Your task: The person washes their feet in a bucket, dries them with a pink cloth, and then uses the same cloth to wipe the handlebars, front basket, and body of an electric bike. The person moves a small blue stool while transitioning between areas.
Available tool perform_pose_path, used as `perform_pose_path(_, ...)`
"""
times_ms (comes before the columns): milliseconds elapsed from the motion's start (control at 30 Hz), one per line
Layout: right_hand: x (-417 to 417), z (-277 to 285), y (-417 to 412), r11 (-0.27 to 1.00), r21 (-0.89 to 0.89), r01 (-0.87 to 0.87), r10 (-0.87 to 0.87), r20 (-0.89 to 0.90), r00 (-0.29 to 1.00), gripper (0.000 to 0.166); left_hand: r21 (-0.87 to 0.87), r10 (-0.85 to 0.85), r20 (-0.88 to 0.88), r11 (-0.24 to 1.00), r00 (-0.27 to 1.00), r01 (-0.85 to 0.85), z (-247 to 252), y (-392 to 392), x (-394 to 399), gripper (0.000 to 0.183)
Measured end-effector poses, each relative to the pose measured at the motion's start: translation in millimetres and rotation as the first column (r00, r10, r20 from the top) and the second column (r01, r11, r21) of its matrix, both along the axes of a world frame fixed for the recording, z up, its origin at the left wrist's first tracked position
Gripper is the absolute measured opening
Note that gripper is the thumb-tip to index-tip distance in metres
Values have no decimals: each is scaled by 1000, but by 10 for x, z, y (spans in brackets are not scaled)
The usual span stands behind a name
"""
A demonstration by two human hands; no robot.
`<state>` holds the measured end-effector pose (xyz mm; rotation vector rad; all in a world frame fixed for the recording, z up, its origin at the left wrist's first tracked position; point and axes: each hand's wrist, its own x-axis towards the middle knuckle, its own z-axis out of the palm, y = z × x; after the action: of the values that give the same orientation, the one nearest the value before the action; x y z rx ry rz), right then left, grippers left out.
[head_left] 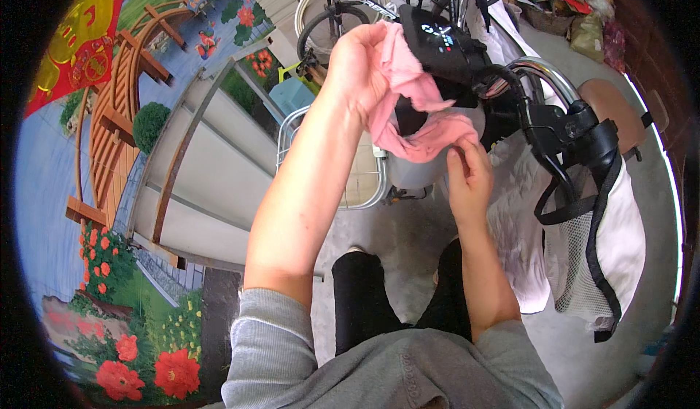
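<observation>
A pink cloth point(401, 75) hangs in a loose loop between my hands. My left hand point(358, 70) grips its upper end, close to the lit dashboard point(437, 36) of an electric scooter. Lower and to the right, my right hand point(471, 176) pinches the other end between thumb and fingers. The dashboard is black with glowing symbols. To the right of my hands is the scooter's handlebar point(571, 127), with black grips, cables and a chrome bar point(547, 72).
A white mesh-sided cover point(623, 239) with black straps hangs from the handlebar. Left of the scooter are a wire basket point(381, 182) and a metal-framed panel point(213, 163), before a painted wall point(49, 174). A bicycle wheel point(322, 34) stands ahead; a brown seat point(611, 111) lies right.
</observation>
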<state>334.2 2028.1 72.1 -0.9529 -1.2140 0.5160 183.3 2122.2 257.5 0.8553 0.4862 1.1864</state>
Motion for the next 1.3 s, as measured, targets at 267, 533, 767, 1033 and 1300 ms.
perform_pose_path(267,77,7,-10,997,82,-3,-12,179,984,27,-55,114,-33,992,993,-116,-70,710,210,39)
perform_pose_path(533,64,27,18,993,109,-41,26,130,991,29,-27,113,-149,993,982,-118,-53,304,313,38)
perform_pose_path(767,-17,-2,13,992,127,-2,-21,175,984,31,1,67,-345,998,936,-71,-73,-156,197,44)
perform_pose_path(1033,-7,-2,-6,993,115,13,-35,187,982,32,56,112,-500,994,859,-97,-57,-622,95,34)
perform_pose_path(1300,49,-32,-10,990,126,-60,35,190,981,35,379,463,-373,867,804,-323,141,-705,5,33)
